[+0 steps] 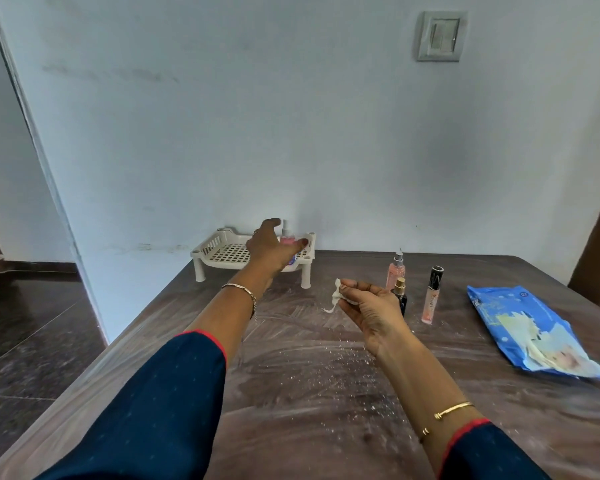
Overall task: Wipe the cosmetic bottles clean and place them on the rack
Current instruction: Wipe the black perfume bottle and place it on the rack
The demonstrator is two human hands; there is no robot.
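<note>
Head view. Left hand (pixel 271 245), centre frame, is spread wide over the rack (pixel 229 253), finger and thumb on either side of a pink bottle (pixel 286 240) standing at the rack's right end; contact cannot be told. Right hand (pixel 373 315), lower right of it, pinches a crumpled wipe (pixel 336 296) at its fingertips.

Risks, as judged: a fingertip catching the tall, narrow pink bottle could tip it against the rack wall or off the near edge. The forearm passes over open table, so a sweep to the right could topple the spray bottle (pixel 396 271), dark bottle (pixel 401 296) and tube (pixel 431 296), which stand close together beside the right hand. The wipe, small and balled, may smear rather than clean.

Table (pixel 291 393): dark brown, streaked, scattered with white specks at centre. Blue pack (pixel 530 332) lies at right. Pale wall (pixel 291 133) behind carries a switch (pixel 439 36) at upper right; dark floor (pixel 21 323) shows at lower left.
</note>
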